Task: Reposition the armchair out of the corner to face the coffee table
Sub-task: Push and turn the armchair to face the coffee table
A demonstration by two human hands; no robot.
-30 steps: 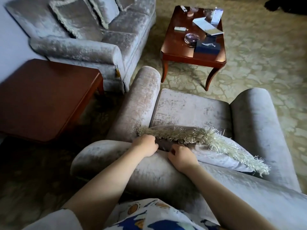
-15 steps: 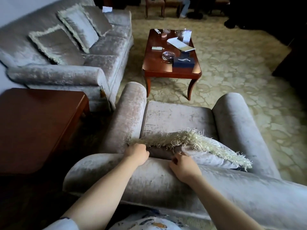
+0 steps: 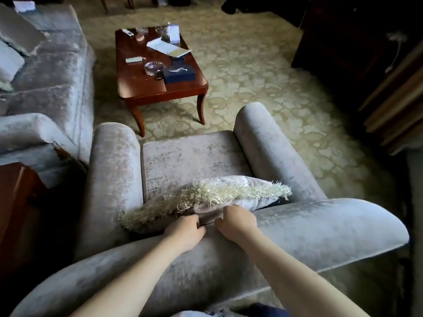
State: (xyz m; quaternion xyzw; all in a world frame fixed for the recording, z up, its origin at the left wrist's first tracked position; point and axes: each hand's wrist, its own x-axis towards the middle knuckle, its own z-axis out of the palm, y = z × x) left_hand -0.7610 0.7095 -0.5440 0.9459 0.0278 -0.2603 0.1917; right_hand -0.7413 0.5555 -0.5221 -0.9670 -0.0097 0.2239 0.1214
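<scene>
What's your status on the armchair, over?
Both gripping: left hand and right hand on armchair backrest top. Seat points roughly toward coffee table. Loose fringed cushion on seat; sofa close on left.

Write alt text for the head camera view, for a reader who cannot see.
From behind a grey velvet armchair, a person's left grip and right grip hold the top of its backrest, close together. A fringed cushion lies on the seat; a wooden coffee table stands ahead on patterned carpet.

Patterned carpet (image 3: 263, 88) under armchair (image 3: 194, 156), coffee table (image 3: 137, 85) and sofa (image 3: 57, 72)
</scene>
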